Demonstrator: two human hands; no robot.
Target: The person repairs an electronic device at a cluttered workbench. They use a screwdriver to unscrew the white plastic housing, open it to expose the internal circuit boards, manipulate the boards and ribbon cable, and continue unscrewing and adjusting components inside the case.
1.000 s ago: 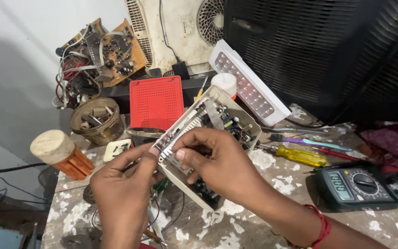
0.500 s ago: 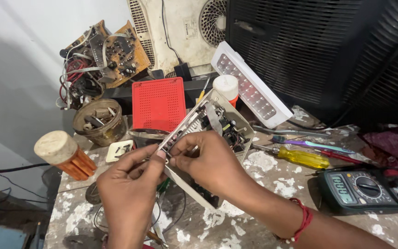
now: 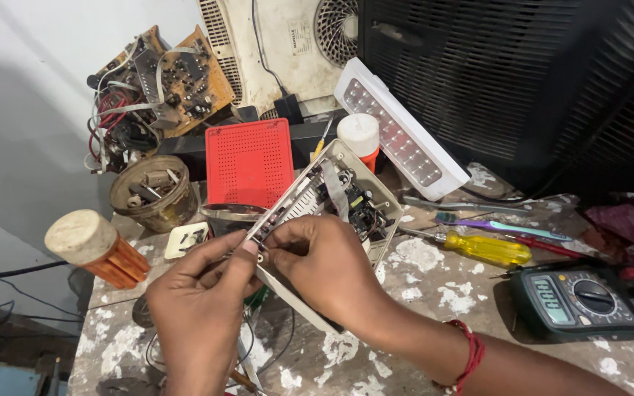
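I am pinching the near edge of one opened white device casing (image 3: 332, 202), circuit board exposed, which is tilting up at the bench (image 3: 434, 290) centre: my left hand (image 3: 199, 312) and right hand (image 3: 328, 271) are both closing their fingertips on it. Behind it are standing one red perforated square panel (image 3: 249, 161) and one white LED light bar (image 3: 398, 139). To the right are lying one yellow-handled screwdriver (image 3: 482, 248) and one dark multimeter (image 3: 577, 299).
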